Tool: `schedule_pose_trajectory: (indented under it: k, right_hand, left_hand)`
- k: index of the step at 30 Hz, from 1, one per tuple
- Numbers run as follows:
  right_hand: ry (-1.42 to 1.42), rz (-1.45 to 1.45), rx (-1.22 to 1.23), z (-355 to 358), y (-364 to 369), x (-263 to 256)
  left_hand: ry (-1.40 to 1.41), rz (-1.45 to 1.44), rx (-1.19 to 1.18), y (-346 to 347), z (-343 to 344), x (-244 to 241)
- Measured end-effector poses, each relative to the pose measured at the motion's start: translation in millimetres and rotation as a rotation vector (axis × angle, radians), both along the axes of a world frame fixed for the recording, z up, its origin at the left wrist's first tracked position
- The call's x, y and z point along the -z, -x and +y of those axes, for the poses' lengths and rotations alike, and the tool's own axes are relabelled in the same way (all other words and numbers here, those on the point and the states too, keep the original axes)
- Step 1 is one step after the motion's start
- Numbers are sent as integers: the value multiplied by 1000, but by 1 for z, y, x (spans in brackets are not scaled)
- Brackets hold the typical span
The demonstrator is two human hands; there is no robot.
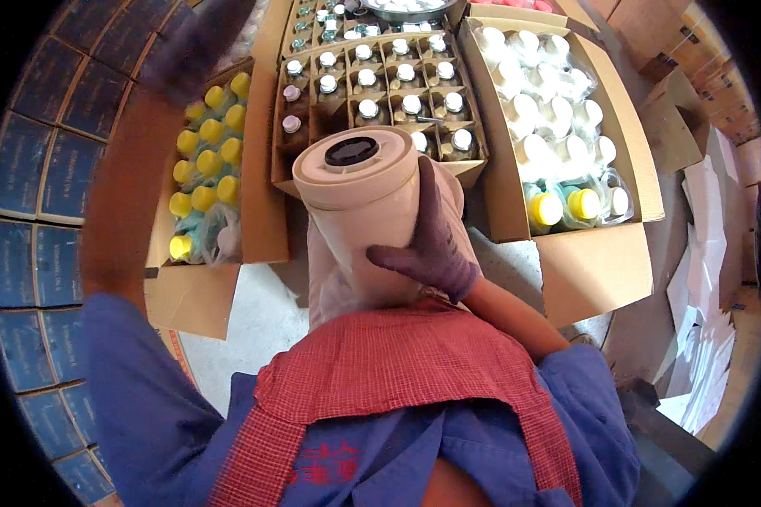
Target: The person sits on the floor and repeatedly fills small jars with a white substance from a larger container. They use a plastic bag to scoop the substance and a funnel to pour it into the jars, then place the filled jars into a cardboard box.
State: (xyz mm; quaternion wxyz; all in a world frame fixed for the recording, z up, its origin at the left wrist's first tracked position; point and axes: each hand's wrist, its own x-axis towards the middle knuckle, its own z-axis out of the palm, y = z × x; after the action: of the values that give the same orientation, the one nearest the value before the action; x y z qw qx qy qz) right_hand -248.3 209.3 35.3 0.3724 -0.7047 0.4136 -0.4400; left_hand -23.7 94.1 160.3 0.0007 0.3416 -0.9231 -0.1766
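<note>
A white cylindrical plastic container [380, 222], its broad lid bearing a black round cap [352, 152], stands tilted over the person's lap. Against its right side, my gloved right hand [428, 250] grips the wall with fingers and thumb spread around it. My left hand [187, 57], gloved and blurred, is raised at the upper left, above a carton with yellow-capped bottles [210, 132]; its fingers cannot be made out. Beyond the container, white-capped bottles [368, 111] sit in a divided cardboard box [380, 45].
At right, an open carton [593, 253] holds white-capped bottles in plastic film and several yellow caps. A metal bowl [412, 11] of white items stands at the top. Stacked blue boxes [13, 165] line the left; cardboard sheets [697, 266] lie at right.
</note>
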Motion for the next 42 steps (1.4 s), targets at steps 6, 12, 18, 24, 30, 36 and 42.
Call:
schedule_pose_trajectory:
  k: [6,12,18,24,30,36,42]
  right_hand:
    - [56,104,45,1,0,3]
    - [-185,-674,-77,-35,13,70]
    - [-602,-532,-186,-102,-4,14]
    - [-350,-513,-1,-82,15,-22]
    - [66,16,-211,-79,13,-7]
    - [-700,-613,-311,-109,-3,3]
    - [-468,-430,8,-77,23,-28]
  left_hand:
    - [30,142,148,31,17,44]
    - [-113,323,-322,-27,0,18]
    - [395,258,-93,33,59,59]
    - [492,472,-334,-14,53,72]
    - [530,246,-159,-25,62,81]
    - [413,575,-175,40,84,62]
    - [337,773,-503,-27,62,106]
